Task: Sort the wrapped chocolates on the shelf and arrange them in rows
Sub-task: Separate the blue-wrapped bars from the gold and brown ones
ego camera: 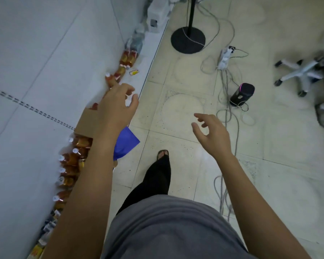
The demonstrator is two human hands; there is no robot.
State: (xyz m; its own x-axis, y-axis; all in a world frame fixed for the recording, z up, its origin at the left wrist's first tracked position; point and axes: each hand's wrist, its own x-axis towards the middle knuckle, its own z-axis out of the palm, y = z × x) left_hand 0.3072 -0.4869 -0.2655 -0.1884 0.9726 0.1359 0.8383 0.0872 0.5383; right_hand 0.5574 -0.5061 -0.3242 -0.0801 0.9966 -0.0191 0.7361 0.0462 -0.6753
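Shelf (148,45) on my left, bottle row (71,161) along it, cardboard box (86,122) under my forearm. Left hand (114,107) over the shelf edge and right hand (213,133) over the floor, both loose-fingered, holding nothing. One small yellow wrapped piece (134,72) lies on the shelf; can't tell if it's chocolate.

One small yellow-and-white wrapped piece (134,72), possibly a chocolate though blurred, lies flat on the white shelf (142,71). It sits alone, near the shelf's front edge.

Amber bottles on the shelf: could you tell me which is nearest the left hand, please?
The white-capped bottle just beyond the fingertips of the left hand; the rest stand farther along the shelf or back beside the forearm.
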